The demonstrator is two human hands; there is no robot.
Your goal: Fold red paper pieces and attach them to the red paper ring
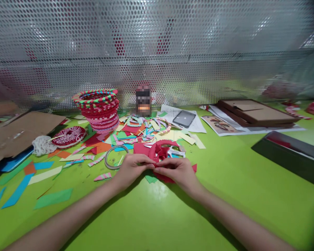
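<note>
Both hands meet over the green table (pixel 151 216), fingertips close together at a piece of red material (pixel 161 152). My left hand (pixel 136 166) pinches its left edge between thumb and fingers. From the other side, my right hand (pixel 176 170) pinches the same material. More red pieces lie beneath and behind the fingers. Just behind my right hand are scissors (pixel 176 152) with pale handles, partly covered by red material. A grey ring (pixel 108 162) rests to the left of my left hand. The exact shape between the fingertips is too small to tell.
Behind the hands, coloured paper strips (pixel 146 130) are heaped. A tall stack of striped rings (pixel 99 109) stands back left, near a red-white disc (pixel 69 136) and white yarn (pixel 42 145). Rightward are a phone (pixel 184 119), brown frames (pixel 259 113) and a dark box (pixel 290 157).
</note>
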